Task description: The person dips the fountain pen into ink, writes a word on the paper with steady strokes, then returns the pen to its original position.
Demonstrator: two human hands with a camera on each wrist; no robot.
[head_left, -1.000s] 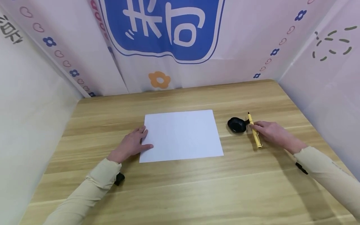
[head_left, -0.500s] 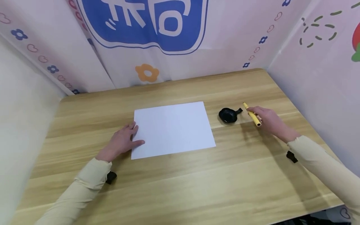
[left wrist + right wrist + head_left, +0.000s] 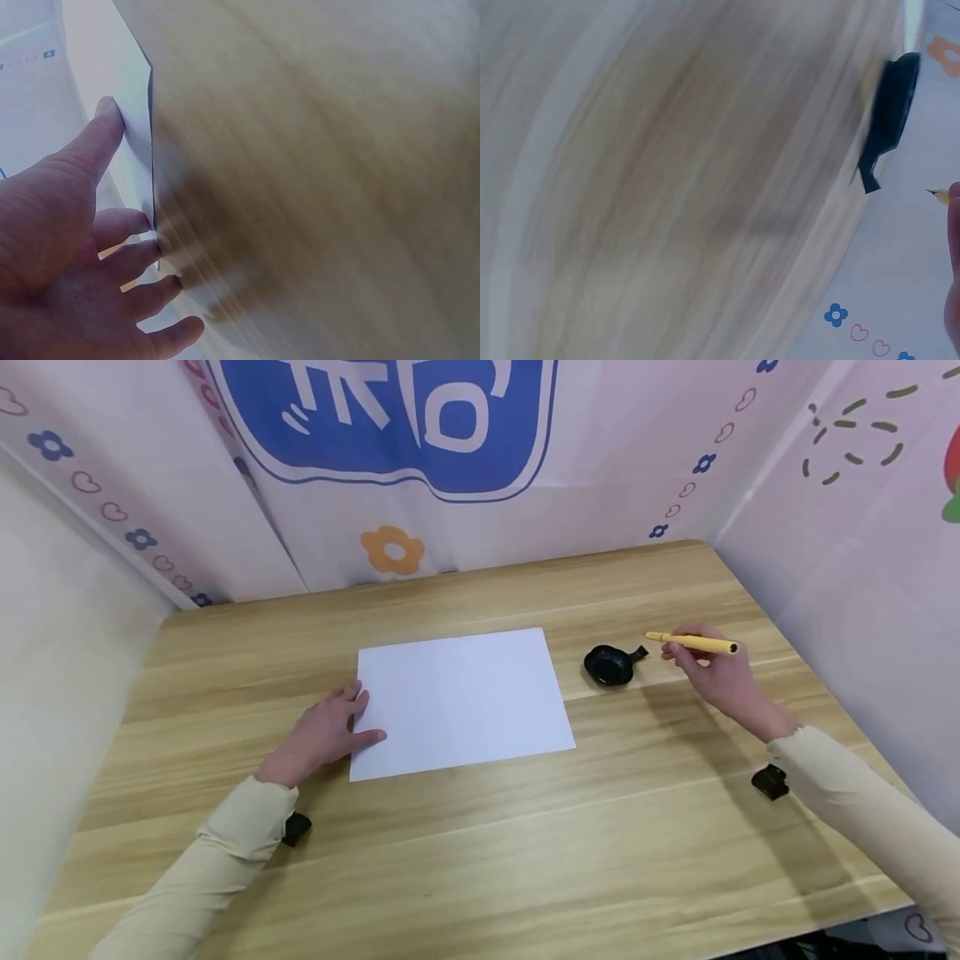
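Observation:
My left hand (image 3: 318,737) rests at the left edge of a blank white sheet of paper (image 3: 465,702), with thumb and fingertips on it. In the left wrist view, the thumb lies on the paper (image 3: 127,82) and the fingers spread loosely along its edge. My right hand (image 3: 716,681) holds a yellow pen (image 3: 693,642) above the table, in a writing-like grip. The pen lies nearly level, pointing left. In the right wrist view, its pointed dark nib (image 3: 933,192) shows at the right edge. Left of the pen tip sits a small black pan-shaped dish (image 3: 608,666) with a short handle.
The wooden table (image 3: 465,860) backs onto a printed cloth wall (image 3: 600,460), with more walls at left and right. A black wrist device (image 3: 771,782) hangs under the right sleeve, and another black device (image 3: 297,828) under the left.
My right hand has lifted the pen off the dish's handle and turned it from steep to nearly level. The left hand stays on the paper. The head view has shifted slightly.

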